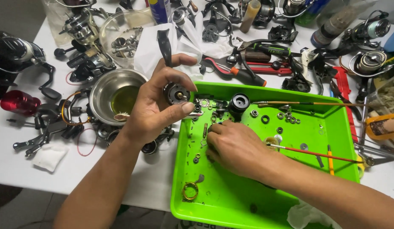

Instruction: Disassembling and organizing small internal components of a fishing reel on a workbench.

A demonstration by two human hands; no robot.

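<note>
- Nearest: right hand (235,146) lies knuckles-up in the green tray (231,203), fingers curled on small parts at its left side; what it pinches, cannot tell.
- Beyond, just left: left hand (156,101) grips the reel body (176,92) above the tray's rim, black stem upright.
- Steel bowl (116,95) behind on the bench.

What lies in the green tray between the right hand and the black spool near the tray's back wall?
In the head view, small loose metal parts lie between the right hand and the black spool.
</note>
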